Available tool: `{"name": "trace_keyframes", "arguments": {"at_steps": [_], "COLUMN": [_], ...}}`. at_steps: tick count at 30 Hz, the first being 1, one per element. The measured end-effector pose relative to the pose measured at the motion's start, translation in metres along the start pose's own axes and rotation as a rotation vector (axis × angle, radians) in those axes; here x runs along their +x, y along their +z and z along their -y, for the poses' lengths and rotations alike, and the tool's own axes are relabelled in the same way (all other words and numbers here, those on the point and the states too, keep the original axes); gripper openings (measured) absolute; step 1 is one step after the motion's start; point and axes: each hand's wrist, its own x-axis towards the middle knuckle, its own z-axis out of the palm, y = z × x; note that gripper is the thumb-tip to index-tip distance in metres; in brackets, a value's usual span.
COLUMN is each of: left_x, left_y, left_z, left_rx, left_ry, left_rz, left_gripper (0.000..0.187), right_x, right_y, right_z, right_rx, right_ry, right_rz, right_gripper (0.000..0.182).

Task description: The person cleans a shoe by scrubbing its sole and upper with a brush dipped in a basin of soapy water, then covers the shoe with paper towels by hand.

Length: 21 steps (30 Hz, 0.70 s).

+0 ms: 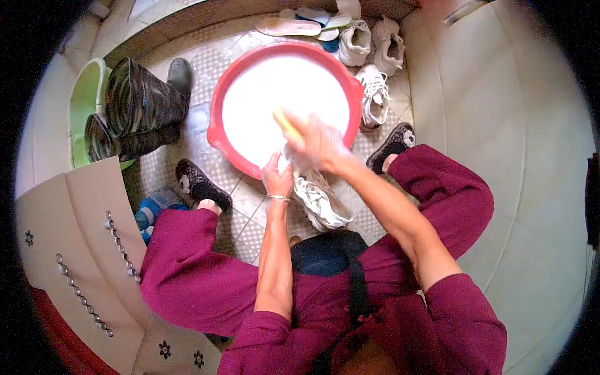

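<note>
While camouflage boots [134, 106] stand untouched at my left, I scrub a white sneaker [320, 199] held over the near rim of the red basin [215, 119] of milky water. My left hand [277, 178] is clamped on the sneaker's upper end, arm straight down. My gloved right hand [319, 140] grips a yellow brush [285, 122], elbow bent. More white sneakers [375, 62] wait behind the basin, apparently unwashed.

Looked like a home washing corner or entryway: tiled floor [537, 187] with small patterned tiles, red plastic basin [219, 112] of milky water set on it, white sneakers [375, 56] and sandals [294, 25] lined along the wall, camouflage rubber boots [137, 106] beside a green stool [81, 100].
</note>
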Motion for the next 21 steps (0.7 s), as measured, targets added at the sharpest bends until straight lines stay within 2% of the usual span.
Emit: {"name": "trace_keyframes", "arguments": {"at_steps": [2, 4, 5, 7, 8, 10, 12, 13, 14, 15, 16, 18, 19, 20, 21], "left_x": [0.001, -0.003, -0.003, -0.012, -0.014, -0.007, 0.000, 0.007, 0.008, 0.007, 0.009, 0.006, 0.004, 0.002, 0.000], "left_y": [0.000, 0.005, 0.005, -0.001, 0.001, 0.002, -0.004, -0.008, -0.009, -0.005, -0.007, -0.007, -0.004, 0.000, 0.002], "left_z": [0.001, -0.008, -0.008, -0.009, -0.018, -0.019, 0.017, 0.029, 0.038, 0.046, 0.034, 0.009, 0.009, 0.008, 0.005], "left_rx": [0.026, 0.039, 0.045, 0.053, 0.165, 0.070, 0.070, 0.071, 0.081, -0.044, -0.037, -0.006, -0.130, -0.129, -0.244], "left_ry": [-0.072, -0.109, -0.105, -0.018, 0.198, 0.176, 0.084, 0.066, 0.038, 0.026, 0.033, -0.134, -0.175, -0.168, -0.208], "left_rz": [0.101, -0.002, -0.009, 0.094, 0.096, 0.248, 0.248, 0.281, 0.314, 0.275, 0.269, 0.268, 0.193, 0.194, 0.164], "left_gripper": [0.025, 0.024, 0.024, 0.025, 0.031, 0.035, 0.035, 0.036, 0.037, 0.031, 0.031, 0.026, 0.022, 0.022, 0.021], "right_x": [-0.024, -0.018, -0.001, 0.032, 0.038, 0.042, 0.039, 0.014, 0.000, -0.012, -0.019, -0.036, -0.038, -0.045, -0.055], "right_y": [0.012, 0.012, 0.020, 0.048, 0.045, 0.036, 0.028, -0.019, -0.019, -0.013, -0.009, 0.012, 0.024, 0.032, 0.031], "right_z": [0.009, 0.019, 0.010, -0.024, -0.029, -0.049, -0.077, -0.052, -0.054, -0.056, -0.054, -0.040, -0.036, -0.034, -0.023], "right_rx": [-0.159, -0.116, -0.112, -0.058, -0.049, 0.225, 0.592, 1.023, 1.018, 1.062, 1.105, 0.767, 0.513, 0.175, 0.173], "right_ry": [-0.115, 0.085, 0.076, 0.221, 0.216, 0.054, 0.164, 0.291, 0.286, 0.235, 0.177, 0.011, -0.220, -0.196, -0.164], "right_rz": [0.127, 0.166, 0.164, 0.209, 0.187, -0.074, -0.121, 0.221, 0.227, 0.301, 0.369, 0.256, 0.151, 0.076, 0.002], "right_gripper": [0.050, 0.051, 0.051, 0.056, 0.056, 0.053, 0.058, 0.062, 0.062, 0.061, 0.061, 0.061, 0.060, 0.062, 0.062]}}
